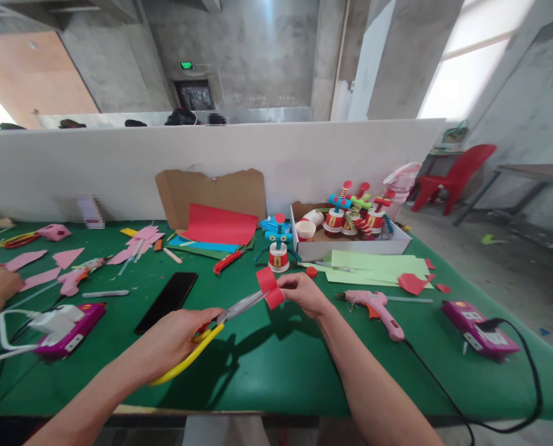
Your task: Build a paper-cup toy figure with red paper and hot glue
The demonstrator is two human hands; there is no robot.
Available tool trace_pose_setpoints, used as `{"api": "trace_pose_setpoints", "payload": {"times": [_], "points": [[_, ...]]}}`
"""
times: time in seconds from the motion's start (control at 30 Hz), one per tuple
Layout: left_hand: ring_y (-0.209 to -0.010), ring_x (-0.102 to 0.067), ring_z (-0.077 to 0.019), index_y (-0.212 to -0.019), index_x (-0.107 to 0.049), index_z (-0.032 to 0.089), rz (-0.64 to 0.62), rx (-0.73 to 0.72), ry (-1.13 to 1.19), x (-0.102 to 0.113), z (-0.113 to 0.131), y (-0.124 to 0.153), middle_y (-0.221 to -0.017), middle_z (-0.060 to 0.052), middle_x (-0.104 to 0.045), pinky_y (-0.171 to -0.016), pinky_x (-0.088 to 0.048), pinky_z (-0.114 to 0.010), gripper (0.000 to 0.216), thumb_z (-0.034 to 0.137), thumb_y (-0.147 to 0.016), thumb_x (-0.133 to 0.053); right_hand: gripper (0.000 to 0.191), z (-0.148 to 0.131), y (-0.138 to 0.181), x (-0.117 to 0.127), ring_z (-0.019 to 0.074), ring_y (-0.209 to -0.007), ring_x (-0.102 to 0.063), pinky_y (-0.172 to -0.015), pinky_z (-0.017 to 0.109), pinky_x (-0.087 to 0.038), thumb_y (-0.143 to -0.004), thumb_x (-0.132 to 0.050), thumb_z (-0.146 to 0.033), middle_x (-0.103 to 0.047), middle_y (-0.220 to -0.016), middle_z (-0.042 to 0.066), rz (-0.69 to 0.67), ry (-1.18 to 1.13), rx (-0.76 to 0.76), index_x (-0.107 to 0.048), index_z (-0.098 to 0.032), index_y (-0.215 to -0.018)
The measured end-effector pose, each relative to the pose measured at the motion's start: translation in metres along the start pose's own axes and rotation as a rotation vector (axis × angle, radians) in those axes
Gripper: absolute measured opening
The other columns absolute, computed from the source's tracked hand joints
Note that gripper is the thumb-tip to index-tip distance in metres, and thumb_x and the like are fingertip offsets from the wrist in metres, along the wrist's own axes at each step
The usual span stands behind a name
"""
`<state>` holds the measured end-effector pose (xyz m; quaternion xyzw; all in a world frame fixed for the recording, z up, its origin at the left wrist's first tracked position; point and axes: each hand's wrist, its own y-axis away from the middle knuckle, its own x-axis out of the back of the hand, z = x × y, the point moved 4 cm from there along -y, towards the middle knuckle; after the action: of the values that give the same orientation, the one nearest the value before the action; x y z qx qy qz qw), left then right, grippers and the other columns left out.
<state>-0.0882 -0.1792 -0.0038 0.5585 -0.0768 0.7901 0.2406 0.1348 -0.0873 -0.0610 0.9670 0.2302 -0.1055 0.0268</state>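
Left fingers (209, 314) grip scissors (208, 341), blades (243, 306) at red paper (267, 282) pinched by right fingers (292, 282); cup figure (278, 255) stands just beyond them.

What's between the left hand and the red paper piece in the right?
The scissors' blades, which run from the left hand to the red paper piece, in the head view.

Shows plain red bent paper strip (265, 280) at six o'clock, yellow curved scissor handle (204, 344) at seven, pink-and-orange plastic glue gun (387, 317) at four, solid green flat tabletop (299, 378) from four to eight.
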Motion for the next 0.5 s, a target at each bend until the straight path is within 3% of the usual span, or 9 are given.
{"api": "trace_pose_setpoints", "payload": {"times": [0.33, 0.5], "points": [[-0.059, -0.052, -0.0145, -0.108, -0.061, 0.021, 0.032, -0.056, 0.006, -0.0061, -0.0095, 0.0026, -0.069, -0.001, -0.061, -0.057, -0.036, -0.022, 0.032, 0.035, -0.092, -0.036, 0.021, -0.0026, 0.0023, -0.0014, 0.0113, -0.061, -0.056, -0.064, 0.026, -0.044, -0.053, -0.083, -0.031, -0.068, -0.065, 0.000, -0.012, 0.025, 0.003, -0.072, -0.016, -0.064], [-0.065, -0.058, -0.0173, -0.111, -0.062, 0.023, 0.026, -0.073, 0.044, -0.0041, -0.0088, 0.0029, -0.078, -0.004, -0.066, -0.060, -0.040, -0.024, 0.034, 0.036, -0.092, -0.036, 0.022, -0.0008, 0.0019, 0.0000, 0.0115, -0.060, -0.056, -0.063, 0.026, -0.043, -0.053, -0.083, -0.031, -0.068, -0.066, 0.000, -0.016, 0.036, -0.014, -0.072, -0.015, -0.064]]}}
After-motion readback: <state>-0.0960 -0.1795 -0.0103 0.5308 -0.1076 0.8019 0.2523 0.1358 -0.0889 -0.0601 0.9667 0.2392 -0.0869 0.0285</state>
